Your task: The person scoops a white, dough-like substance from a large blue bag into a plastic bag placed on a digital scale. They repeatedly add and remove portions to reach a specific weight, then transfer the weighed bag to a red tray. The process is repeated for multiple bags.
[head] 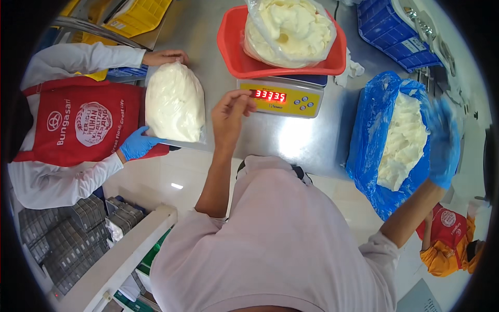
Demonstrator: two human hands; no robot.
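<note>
My left hand (234, 111), bare, has its fingers curled near the left end of a digital scale's lit display (269, 95); nothing shows in it. On the scale stands a red plastic basin (230, 46) with a clear bag of creamy, pale yellow fat (292, 31) in it. To the right, a blue plastic liner bag (368, 128) lies open around a block of pale fat (403, 140). My right hand (444, 140), in a blue glove, is blurred beside the bag's right side. Whether it holds anything cannot be told.
At the left, a co-worker in a red apron (128, 117) has both hands at a filled clear bag (175, 103) on the steel table (253, 136). A blue crate (390, 35) stands at the upper right, near crumpled white paper (353, 68). Another person (448, 238) is at the lower right.
</note>
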